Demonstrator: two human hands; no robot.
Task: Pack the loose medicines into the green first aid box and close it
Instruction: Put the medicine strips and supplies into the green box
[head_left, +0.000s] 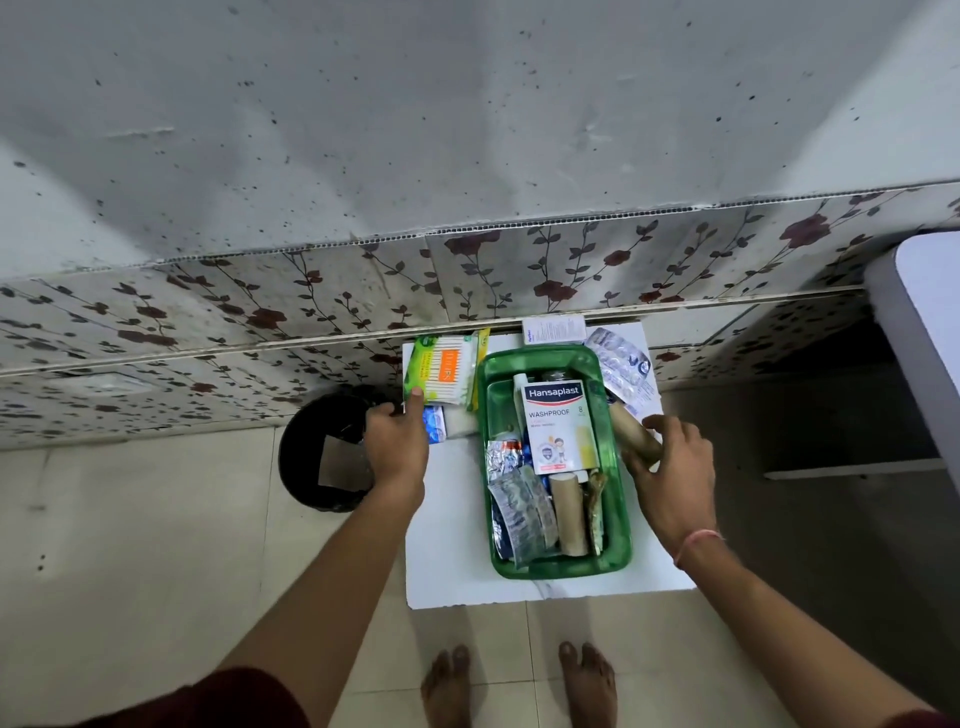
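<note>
The open green first aid box (621, 540) sits on a white board (545, 592) on the floor. Inside lie a Hansaplast carton (558, 428), a tan bandage roll (569, 514), foil strips (519, 506) and other packets. My right hand (672, 467) grips a second tan bandage roll (636, 434) at the box's right rim. My left hand (400, 441) rests its fingertips on the lower corner of a green pack of cotton buds (444, 376) left of the box. A blue-and-white packet (434, 423) lies just below that pack.
Silver blister strips (623, 369) and a white leaflet box (553, 330) lie at the board's far right, against the flowered wall tiles. A black bin (324, 452) stands left of the board. A white table edge (914, 338) juts in at right. My bare feet (519, 680) stand near the board.
</note>
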